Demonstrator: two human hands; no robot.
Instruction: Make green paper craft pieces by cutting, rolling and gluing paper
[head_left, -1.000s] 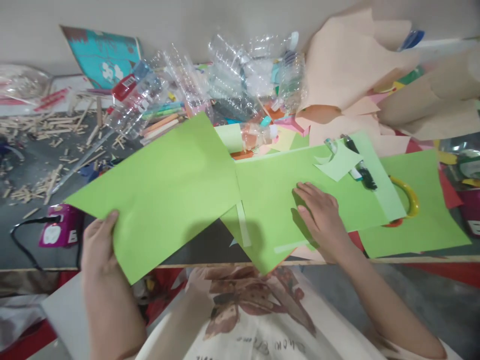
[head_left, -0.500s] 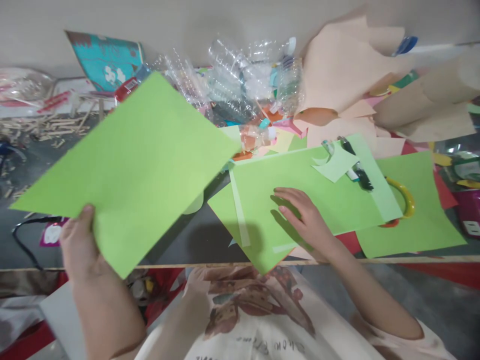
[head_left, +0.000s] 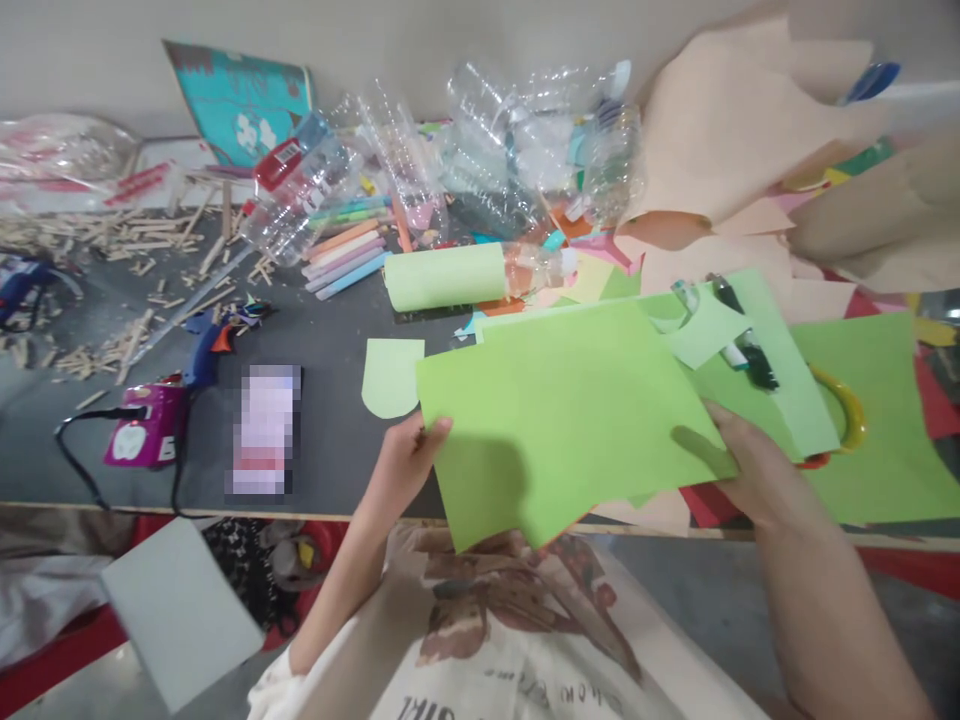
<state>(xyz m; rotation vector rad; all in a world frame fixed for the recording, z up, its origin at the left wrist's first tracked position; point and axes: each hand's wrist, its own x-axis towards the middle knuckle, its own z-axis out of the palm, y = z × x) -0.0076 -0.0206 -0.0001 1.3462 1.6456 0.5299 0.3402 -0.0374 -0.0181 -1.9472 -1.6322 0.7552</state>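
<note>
Head view, clock hours read around the green sheet.

Green sheet (head_left: 555, 410), one: at the centre, in front of my shirt (head_left: 517, 640), overlapping further green paper.
Left hand (head_left: 409, 455), mine: at nine o'clock, pinching the sheet's left edge, thumb uppermost.
Right hand (head_left: 750, 460), mine: at three o'clock, by the sheet's right corner; I cannot tell whether its fingers clasp it.
Pale green cutout (head_left: 392, 378), rounded at one end: ten o'clock, just beside the left edge.
Phone (head_left: 264, 430), screen blurred: nine o'clock, flat on the dark tabletop (head_left: 330, 350).
Purple box (head_left: 146, 425) with black cord: nine o'clock, beyond the phone.
Bottle (head_left: 450, 277), lying, pale green around its body: eleven o'clock.
Coloured sticks (head_left: 349, 258), bundled: ten o'clock, near that bottle.
Clear bottles (head_left: 495, 150), several, heaped: twelve o'clock.
Brown paper (head_left: 720, 130), large, creased: one o'clock.
Black marker (head_left: 754, 355): two o'clock, beside a pale green scrap (head_left: 705, 328).
Yellow handle (head_left: 849, 405), curved: three o'clock, past my right hand.
</note>
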